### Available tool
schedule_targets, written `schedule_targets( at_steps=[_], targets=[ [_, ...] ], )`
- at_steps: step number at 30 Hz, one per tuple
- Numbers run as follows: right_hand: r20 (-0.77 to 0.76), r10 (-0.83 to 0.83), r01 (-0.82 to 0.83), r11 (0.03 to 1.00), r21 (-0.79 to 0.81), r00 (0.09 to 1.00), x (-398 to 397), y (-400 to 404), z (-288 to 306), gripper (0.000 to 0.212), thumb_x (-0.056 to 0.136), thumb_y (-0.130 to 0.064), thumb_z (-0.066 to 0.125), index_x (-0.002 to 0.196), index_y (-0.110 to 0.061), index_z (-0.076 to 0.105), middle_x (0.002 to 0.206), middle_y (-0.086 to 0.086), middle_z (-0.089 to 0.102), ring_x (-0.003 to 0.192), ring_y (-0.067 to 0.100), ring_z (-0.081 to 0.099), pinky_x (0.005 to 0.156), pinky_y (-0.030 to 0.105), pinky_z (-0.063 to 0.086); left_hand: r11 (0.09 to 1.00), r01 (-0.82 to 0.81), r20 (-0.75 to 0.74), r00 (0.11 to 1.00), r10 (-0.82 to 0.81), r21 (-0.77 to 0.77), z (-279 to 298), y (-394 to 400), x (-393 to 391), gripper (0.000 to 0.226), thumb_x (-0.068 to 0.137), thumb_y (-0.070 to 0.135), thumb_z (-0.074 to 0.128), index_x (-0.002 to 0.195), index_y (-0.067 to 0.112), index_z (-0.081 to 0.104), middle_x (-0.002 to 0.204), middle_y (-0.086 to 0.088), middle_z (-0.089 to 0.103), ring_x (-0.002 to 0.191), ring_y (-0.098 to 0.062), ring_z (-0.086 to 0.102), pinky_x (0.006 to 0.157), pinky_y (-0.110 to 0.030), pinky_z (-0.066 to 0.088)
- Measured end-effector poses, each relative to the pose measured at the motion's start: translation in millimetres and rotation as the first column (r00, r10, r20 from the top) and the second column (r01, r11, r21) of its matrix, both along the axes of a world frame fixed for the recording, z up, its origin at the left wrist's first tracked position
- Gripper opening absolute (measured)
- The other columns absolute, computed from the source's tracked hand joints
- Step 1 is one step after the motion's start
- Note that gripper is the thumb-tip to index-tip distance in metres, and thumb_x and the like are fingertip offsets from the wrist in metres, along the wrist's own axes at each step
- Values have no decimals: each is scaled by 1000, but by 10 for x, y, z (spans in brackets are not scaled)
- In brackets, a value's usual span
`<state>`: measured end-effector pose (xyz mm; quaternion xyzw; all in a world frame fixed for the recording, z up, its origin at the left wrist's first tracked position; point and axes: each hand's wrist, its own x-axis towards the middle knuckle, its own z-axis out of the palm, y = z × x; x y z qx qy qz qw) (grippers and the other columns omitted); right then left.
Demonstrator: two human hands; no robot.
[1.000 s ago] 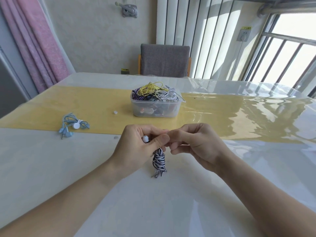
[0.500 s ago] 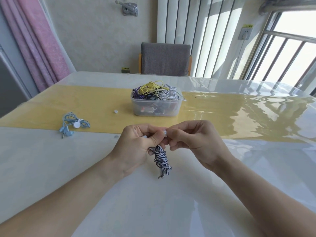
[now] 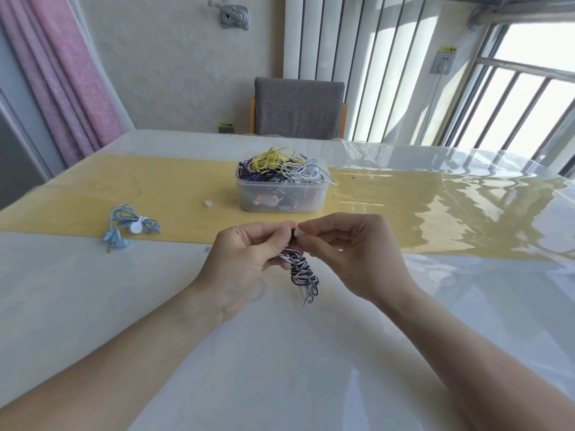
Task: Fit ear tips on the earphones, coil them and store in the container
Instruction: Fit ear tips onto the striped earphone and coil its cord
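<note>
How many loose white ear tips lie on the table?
2: one ear tip on the yellow runner left of the container, another near the runner's front edge. The hands may hide more.

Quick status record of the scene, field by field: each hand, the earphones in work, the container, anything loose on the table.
left hand: grips the striped earphones near their top
right hand: pinches a white ear tip at the earbud end
striped earphones: coiled bundle hanging below the hands, plug lowest
container: clear tub on the yellow runner, heaped with cables
blue earphones: bundled, left on the table
loose ear tip: left of the container
</note>
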<state>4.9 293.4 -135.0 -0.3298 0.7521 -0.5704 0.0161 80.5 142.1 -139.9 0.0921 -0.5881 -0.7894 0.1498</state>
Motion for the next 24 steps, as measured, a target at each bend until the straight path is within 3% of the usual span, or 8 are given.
schedule_targets(
  at_steps=[4,9,14,17,19,21,24],
  targets=[
    [-111,-38,43,998,48,993,-2,-14,-28,6,87,-15,78,93,-15,79,78,-8,77,73,7,74,75,31,61,1000,1,21,1000,-2,25,-3,-1,0,16,85,1,62,100,2,70,80,-11,74,72,-18,70,54,-20,50],
    [-92,-28,35,997,74,995,12,-51,-57,11,87,-18,78,97,-18,76,79,-8,77,75,7,73,75,34,61,1000,-10,74,997,9,17,-23,-31,-4,15,87,0,63,100,4,69,79,-8,74,69,-15,68,53,-19,49],
    [19,-1,0,998,58,1000,22,-35,-19,43,80,-33,83,117,-20,65,90,-6,75,83,7,71,69,24,55,999,-7,104,995,2,50,-13,-62,-21,19,92,2,57,107,8,68,78,-3,70,60,-7,62,56,-18,46],
    [-55,54,-38,968,249,997,56,-23,-24,76,64,-52,88,127,-30,53,102,-12,66,84,7,67,67,26,55,979,-10,112,994,-13,203,18,-107,-43,17,94,2,53,102,4,68,77,-6,64,64,-13,61,62,-21,52],
    [-106,114,-64,920,386,988,95,-59,-58,88,62,-51,90,134,-35,43,102,-14,62,77,6,65,67,21,52,948,10,111,993,-48,319,40,-132,-52,18,97,2,45,97,3,64,78,-9,60,67,-17,58,62,-22,53],
    [-151,128,-62,923,380,980,120,-113,-98,79,70,-36,88,134,-35,42,95,-12,63,72,8,64,66,22,51,929,39,114,990,-87,369,63,-138,-45,23,99,3,39,89,5,60,76,-9,57,71,-18,57,65,-23,50],
    [-110,103,-77,972,222,989,125,-134,-93,60,79,-22,82,129,-37,52,84,-10,67,70,12,67,64,31,59,928,42,108,990,-88,371,90,-156,-35,23,100,11,39,85,9,56,74,-9,54,78,-21,54,72,-28,47]
  ],
)
